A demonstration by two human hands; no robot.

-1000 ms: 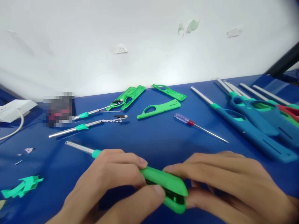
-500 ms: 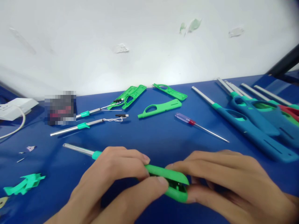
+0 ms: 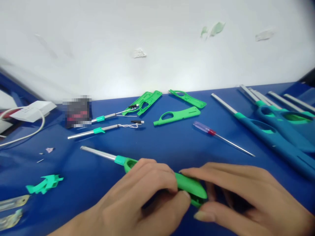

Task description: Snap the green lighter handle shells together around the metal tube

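A green gas lighter (image 3: 190,184) with a metal tube (image 3: 98,152) and a teal collar lies across both hands, low in the view. My left hand (image 3: 137,193) is closed around the middle of its handle, thumb on the near side. At the butt end, the two handle halves show a dark gap between them. My right hand (image 3: 241,193) surrounds that end, its index fingertip on the upper half and its thumb by the lower edge. The left fingers cover much of the handle.
Green handle shells (image 3: 178,115), two metal tubes with wires (image 3: 93,132) and a screwdriver (image 3: 211,131) lie behind the hands. Blue lighters (image 3: 268,137) are at right. Teal plastic parts (image 3: 45,184) and a white box with cable (image 3: 34,110) are at left.
The view has shifted, so the scene sits further right. The gap at the lighter's butt looks narrower. More of its finger loop shows beside my left hand, and my right thumb has moved lower.
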